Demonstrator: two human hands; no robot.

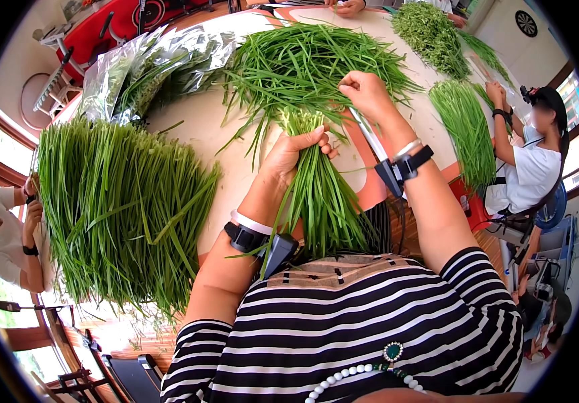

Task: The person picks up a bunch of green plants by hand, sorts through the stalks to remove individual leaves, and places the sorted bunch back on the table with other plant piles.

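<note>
My left hand [292, 151] is closed around a bunch of long green leafy stalks, likely garlic chives [319, 201], just below its pale cut ends; the leaves hang down towards my lap. Up and to the right, my right hand [367, 93] is raised over the edge of a loose heap of green leaves [314, 55], thumb and fingertips together. Whether something thin is between those fingertips cannot be told. Both wrists wear black straps with small devices. A large, neatly lined-up stack of the same greens [123, 211] stands left of my left hand.
Clear plastic bags of greens [153, 75] lie at the back left of the pale table [183, 118]. A smaller lined-up pile [463, 131] and a heap of greens [430, 38] are on the right. People sit at the left and right; another person's hands [347, 7] show at the far edge.
</note>
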